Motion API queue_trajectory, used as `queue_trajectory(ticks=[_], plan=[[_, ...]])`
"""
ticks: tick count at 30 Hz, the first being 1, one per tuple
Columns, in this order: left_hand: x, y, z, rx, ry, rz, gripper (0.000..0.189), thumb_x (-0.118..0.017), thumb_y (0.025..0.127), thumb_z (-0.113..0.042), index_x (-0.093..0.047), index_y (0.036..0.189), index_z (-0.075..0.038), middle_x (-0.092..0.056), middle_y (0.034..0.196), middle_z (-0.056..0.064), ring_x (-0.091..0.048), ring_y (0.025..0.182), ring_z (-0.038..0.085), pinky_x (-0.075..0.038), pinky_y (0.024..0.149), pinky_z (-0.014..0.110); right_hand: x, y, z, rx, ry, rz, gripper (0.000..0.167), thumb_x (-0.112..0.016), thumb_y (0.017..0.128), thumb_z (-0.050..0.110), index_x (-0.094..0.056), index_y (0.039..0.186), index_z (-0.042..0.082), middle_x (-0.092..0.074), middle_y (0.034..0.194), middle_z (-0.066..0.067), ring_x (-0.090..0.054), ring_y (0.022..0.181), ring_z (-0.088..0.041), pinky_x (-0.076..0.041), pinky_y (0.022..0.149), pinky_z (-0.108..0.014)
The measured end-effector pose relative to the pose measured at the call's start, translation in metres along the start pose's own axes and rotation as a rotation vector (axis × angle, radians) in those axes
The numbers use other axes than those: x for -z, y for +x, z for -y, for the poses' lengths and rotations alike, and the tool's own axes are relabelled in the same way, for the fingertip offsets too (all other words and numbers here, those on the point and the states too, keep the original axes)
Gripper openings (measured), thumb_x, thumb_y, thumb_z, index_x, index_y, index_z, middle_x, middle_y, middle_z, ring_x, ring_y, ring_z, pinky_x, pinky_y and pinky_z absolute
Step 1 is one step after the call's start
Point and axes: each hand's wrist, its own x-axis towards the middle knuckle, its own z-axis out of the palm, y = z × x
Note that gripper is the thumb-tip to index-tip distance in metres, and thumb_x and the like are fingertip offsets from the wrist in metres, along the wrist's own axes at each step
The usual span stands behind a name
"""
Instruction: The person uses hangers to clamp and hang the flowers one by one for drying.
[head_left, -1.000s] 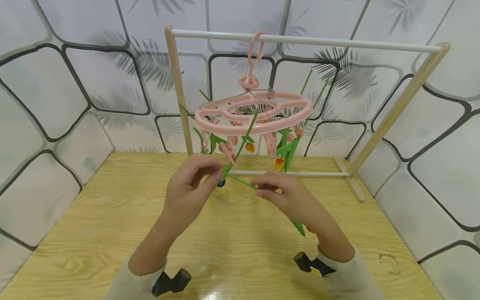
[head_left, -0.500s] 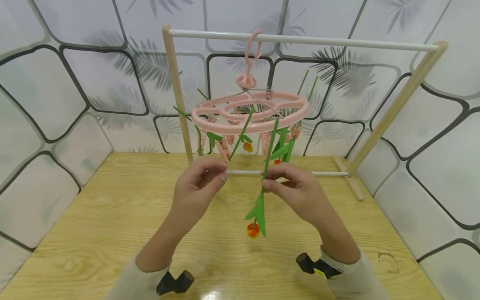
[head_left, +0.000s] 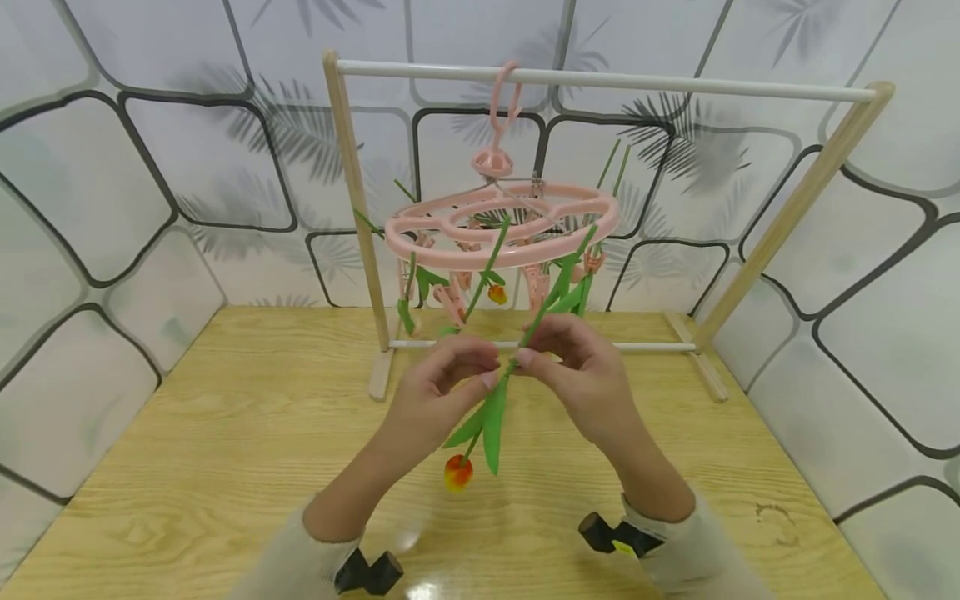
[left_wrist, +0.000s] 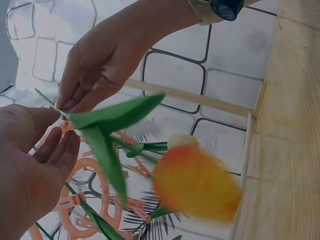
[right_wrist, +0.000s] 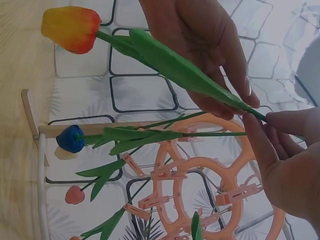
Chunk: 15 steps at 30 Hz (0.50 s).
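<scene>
My right hand pinches the stem of an orange-yellow artificial tulip between thumb and fingers. The tulip slants, with its bloom low on the left and its stem end at upper right. Close by, my left hand has its fingertips beside the stem and leaves; the left wrist view shows a gap between its thumb and fingers. Behind both hands hangs a pink clip hanger. Several tulips are clipped to it upside down, among them a blue tulip and a pink tulip in the right wrist view.
The hanger's hook loops over the white top bar of a wooden-legged rack, whose right post slopes down to the table. Pink clips dangle below the ring. A patterned wall covering surrounds the wood-grain table.
My right hand has turned the orange-yellow tulip from stem pointing left to stem upward, bloom low. My left hand has come away from the clipped stem and moved right, beside this tulip.
</scene>
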Motion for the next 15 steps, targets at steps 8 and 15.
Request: queue_trajectory(ticks=[8, 15], plan=[[-0.002, 0.001, 0.002, 0.03, 0.039, 0.011, 0.03, -0.064, 0.099, -0.005, -0.063, 0.128, -0.01, -0.061, 0.123, 0.009, -0.064, 0.112, 0.02, -0.056, 0.094, 0.032, -0.009, 0.0, -0.006, -0.047, -0.041, -0.031, 0.02, -0.07, 0.093, 0.0, -0.06, 0.11, -0.001, -0.065, 0.097, -0.002, -0.066, 0.093, -0.017, -0.061, 0.076, -0.034], [-0.001, 0.002, 0.006, 0.046, 0.078, 0.022, 0.029, -0.063, 0.1, -0.008, -0.064, 0.129, -0.011, -0.061, 0.125, 0.006, -0.064, 0.108, 0.026, -0.057, 0.089, 0.03, -0.011, 0.001, -0.008, -0.081, -0.08, -0.048, 0.024, -0.071, 0.093, 0.004, -0.06, 0.113, -0.002, -0.065, 0.101, -0.004, -0.066, 0.1, -0.018, -0.06, 0.081, -0.033]])
